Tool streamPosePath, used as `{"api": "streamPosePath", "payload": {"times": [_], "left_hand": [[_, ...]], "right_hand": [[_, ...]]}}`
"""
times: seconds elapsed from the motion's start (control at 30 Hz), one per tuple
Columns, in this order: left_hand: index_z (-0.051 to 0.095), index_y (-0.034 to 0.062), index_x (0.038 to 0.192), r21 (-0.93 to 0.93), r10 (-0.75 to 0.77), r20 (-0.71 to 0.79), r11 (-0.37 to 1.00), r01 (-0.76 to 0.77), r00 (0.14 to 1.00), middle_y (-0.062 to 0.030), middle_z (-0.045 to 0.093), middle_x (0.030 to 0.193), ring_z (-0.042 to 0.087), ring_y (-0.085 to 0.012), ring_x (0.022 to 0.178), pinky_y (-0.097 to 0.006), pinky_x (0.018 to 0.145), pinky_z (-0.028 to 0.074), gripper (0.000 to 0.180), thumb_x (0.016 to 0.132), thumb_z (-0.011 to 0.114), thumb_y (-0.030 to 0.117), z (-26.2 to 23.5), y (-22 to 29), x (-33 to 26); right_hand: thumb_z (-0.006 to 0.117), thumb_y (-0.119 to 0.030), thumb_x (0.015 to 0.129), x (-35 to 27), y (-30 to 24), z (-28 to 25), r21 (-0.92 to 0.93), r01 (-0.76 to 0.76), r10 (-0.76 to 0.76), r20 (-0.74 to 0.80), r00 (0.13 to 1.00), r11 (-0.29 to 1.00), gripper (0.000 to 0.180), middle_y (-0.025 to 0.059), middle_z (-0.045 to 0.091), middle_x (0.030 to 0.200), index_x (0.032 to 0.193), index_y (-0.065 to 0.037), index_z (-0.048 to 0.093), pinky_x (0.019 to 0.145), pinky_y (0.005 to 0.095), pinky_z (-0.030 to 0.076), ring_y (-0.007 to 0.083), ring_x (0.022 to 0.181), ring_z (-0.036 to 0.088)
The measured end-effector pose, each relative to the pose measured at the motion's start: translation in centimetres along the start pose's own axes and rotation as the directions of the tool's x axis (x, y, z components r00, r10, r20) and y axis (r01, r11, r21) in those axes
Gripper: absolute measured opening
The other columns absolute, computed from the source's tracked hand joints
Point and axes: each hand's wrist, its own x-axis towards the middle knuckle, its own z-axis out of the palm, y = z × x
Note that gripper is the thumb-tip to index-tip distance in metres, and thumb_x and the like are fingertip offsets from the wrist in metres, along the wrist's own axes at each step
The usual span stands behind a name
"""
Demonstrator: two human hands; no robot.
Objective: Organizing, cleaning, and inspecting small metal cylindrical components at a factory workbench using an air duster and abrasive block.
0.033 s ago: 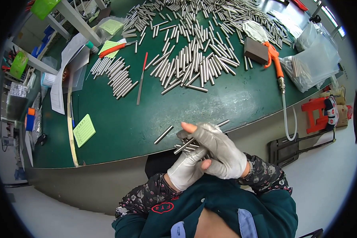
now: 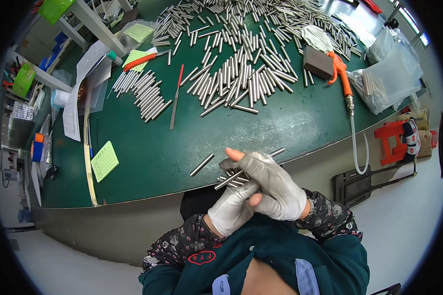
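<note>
Gloved fingers of the left hand [image 2: 231, 210] and right hand [image 2: 274, 187] are clasping steel pins [image 2: 226, 181] between them, their overlap partly hidden, at the green table's [image 2: 145, 157] near edge; bare tabletop is separating them from the pin pile [image 2: 225, 78]

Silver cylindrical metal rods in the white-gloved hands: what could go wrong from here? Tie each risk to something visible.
1. The silver cylindrical metal rods bunched between the white-gloved left hand and white-gloved right hand might slip and drop, since the hands overlap the green tabletop's front edge in view.
2. The loose silver rod left of the hands, being round, could roll if nudged.
3. A bare fingertip might get pinched among the rods.
</note>
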Motion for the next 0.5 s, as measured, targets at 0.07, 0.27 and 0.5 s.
{"api": "streamPosePath", "payload": {"times": [0.07, 0.27, 0.5], "left_hand": [[0.054, 0.0082, 0.119, -0.016, -0.035, 0.022, 0.999, 0.035, 0.999, -0.0035, 0.059, 0.113, 0.056, -0.0133, 0.105, -0.029, 0.090, 0.045, 0.029, 0.093, 0.056, 0.019, 0.6, 0.4, -0.2], [0.054, 0.0060, 0.118, -0.017, -0.016, 0.062, 1.000, 0.017, 0.998, -0.0048, 0.060, 0.111, 0.057, -0.0147, 0.102, -0.030, 0.088, 0.047, 0.027, 0.092, 0.054, 0.013, 0.8, 0.7, -0.5], [0.054, 0.0081, 0.114, -0.081, -0.081, -0.081, 0.994, 0.074, 0.993, -0.0039, 0.061, 0.108, 0.060, -0.0158, 0.096, -0.032, 0.082, 0.051, 0.028, 0.087, 0.060, 0.008, 1.1, 0.6, -0.4]], "right_hand": [[0.037, -0.069, 0.087, 0.3, -0.2, -0.2, -0.010, -0.001, 0.002, 0.030, 1.000, 1.000, 0.091, 0.0195, 0.053, 0.123, 0.144, 0.002, 0.026, 0.097, 0.0392, 0.035, 0.0336, 0.110, 0.052], [0.034, -0.071, 0.086, 0.5, -1.0, 0.2, 0.003, 0.014, -0.014, 0.003, 1.000, 1.000, 0.098, 0.0270, 0.052, 0.121, 0.142, 0.007, 0.021, 0.103, 0.0435, 0.030, 0.0399, 0.109, 0.050], [0.032, -0.077, 0.081, 0.4, -1.9, 0.0, 0.354, -0.145, 0.128, 0.072, 0.989, 0.924, 0.104, 0.0249, 0.041, 0.136, 0.146, 0.001, 0.012, 0.109, 0.0410, 0.023, 0.0379, 0.128, 0.036]]}}
